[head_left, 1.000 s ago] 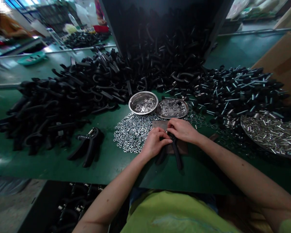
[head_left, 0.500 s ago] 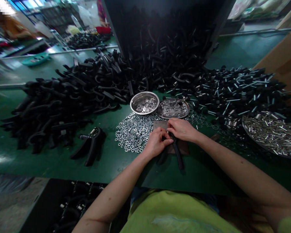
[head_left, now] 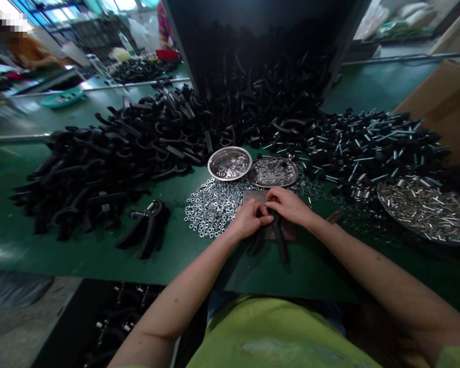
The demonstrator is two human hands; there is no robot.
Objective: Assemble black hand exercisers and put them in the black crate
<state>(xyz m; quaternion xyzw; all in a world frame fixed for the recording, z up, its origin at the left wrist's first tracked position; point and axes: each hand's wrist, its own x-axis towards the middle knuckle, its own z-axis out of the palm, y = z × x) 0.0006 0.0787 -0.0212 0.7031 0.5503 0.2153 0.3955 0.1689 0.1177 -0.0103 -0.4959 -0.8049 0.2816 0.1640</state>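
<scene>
A black plastic clamp (head_left: 279, 240) with two splayed handles lies over a flat metal plate (head_left: 268, 195) in front of me. My left hand (head_left: 249, 219) is closed on the clamp's upper end, thumb and fingers pressed together. Against that same end, my right hand (head_left: 287, 205) is pinched on something too small to make out. The fingers hide most of the clamp's head. Just left of the plate spreads a heap of hex nuts (head_left: 207, 209). Another black clamp (head_left: 149, 230), with a metal piece at its top, lies farther left on the green table (head_left: 199, 260).
Behind my hands stand a round steel bowl (head_left: 230, 175) and an oval steel tray (head_left: 274, 179) with small rings. Black plastic parts (head_left: 138, 138) are piled left and back. Black-headed screws (head_left: 371, 143) and a tray of metal pins (head_left: 425, 209) lie right, near a cardboard box (head_left: 440, 107).
The view has shifted slightly. Both hands stay together at the clamp's upper end, with only small finger movements.
</scene>
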